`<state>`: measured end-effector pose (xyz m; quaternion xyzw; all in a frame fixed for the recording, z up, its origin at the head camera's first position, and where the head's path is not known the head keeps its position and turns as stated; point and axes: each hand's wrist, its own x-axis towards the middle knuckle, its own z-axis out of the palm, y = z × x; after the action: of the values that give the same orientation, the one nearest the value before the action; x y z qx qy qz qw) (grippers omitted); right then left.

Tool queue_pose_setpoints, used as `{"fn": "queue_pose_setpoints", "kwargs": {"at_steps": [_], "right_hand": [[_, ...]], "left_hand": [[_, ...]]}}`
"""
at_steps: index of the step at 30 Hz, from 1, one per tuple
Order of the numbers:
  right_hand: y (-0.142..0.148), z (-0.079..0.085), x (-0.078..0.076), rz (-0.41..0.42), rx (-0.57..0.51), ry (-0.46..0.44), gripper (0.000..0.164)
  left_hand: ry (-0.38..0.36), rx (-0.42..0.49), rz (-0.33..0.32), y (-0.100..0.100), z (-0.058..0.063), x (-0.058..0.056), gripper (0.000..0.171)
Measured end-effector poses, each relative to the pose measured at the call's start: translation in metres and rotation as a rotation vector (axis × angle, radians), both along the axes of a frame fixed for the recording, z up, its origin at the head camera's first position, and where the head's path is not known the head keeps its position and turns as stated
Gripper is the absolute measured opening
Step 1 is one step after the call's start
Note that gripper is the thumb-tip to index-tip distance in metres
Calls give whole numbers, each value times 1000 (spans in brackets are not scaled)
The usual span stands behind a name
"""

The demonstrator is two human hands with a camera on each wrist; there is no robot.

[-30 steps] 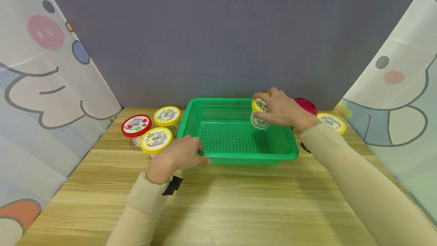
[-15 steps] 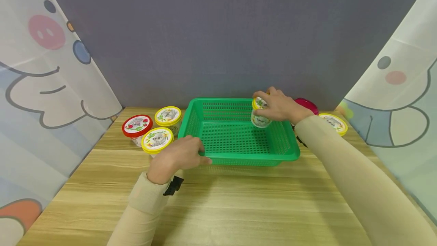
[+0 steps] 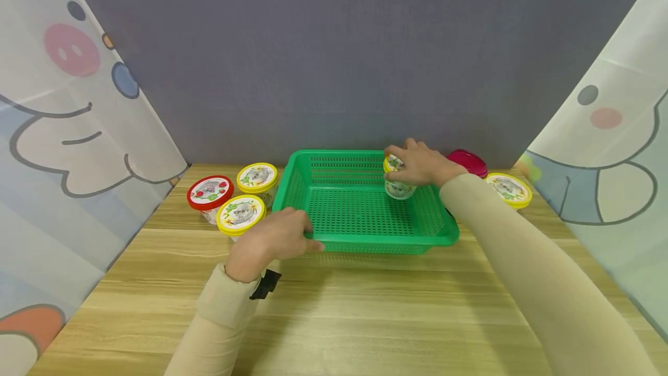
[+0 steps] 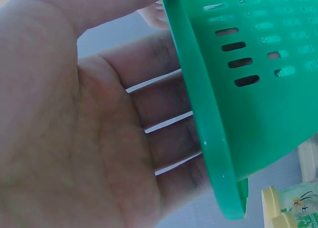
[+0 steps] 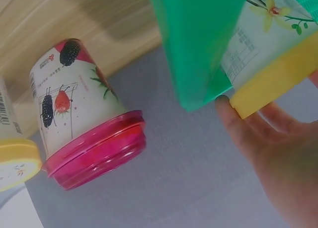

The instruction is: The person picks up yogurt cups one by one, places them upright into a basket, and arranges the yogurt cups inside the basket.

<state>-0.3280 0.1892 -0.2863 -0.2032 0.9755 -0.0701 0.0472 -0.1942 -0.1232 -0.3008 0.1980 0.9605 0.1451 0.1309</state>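
My right hand (image 3: 420, 165) grips a white paper tub with a yellow lid (image 3: 399, 190) by the lid, inside the back right part of the green plastic basket (image 3: 355, 239). In the right wrist view, fingers lie around the edge of that yellow lid (image 5: 278, 74), and flowers are printed on the tub. Whether its base touches the basket floor, I cannot tell. My left hand (image 3: 271, 241) holds the basket at its front left corner. The left wrist view shows its fingers passing behind the green rim (image 4: 198, 109), with the fingertips hidden.
Left of the basket stand a red-lidded tub (image 3: 210, 192) and two yellow-lidded tubs (image 3: 257, 177), (image 3: 241, 214). To the right are a tub with a magenta lid (image 5: 99, 148) and another yellow-lidded tub (image 3: 508, 189). A grey panel (image 3: 334, 62) rises behind the wooden table (image 3: 365, 318).
My right hand and the yellow-lidded tub have come down slightly into the basket. The left hand and the basket keep their places.
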Motion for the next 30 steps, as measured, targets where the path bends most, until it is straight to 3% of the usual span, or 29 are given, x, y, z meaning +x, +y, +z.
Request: {"fn": "queue_pose_setpoints", "kwargs": {"at_steps": [10, 16, 30], "right_hand": [[-4, -3, -3, -22, -43, -90, 62], [-5, -3, -8, -44, -57, -142, 63], [-14, -4, -8, -38, 50, -214, 63]], "left_hand": [[2, 0, 1, 1, 1, 1, 33], [5, 7, -5, 1, 0, 0, 42], [15, 5, 2, 1, 0, 2, 38]]}}
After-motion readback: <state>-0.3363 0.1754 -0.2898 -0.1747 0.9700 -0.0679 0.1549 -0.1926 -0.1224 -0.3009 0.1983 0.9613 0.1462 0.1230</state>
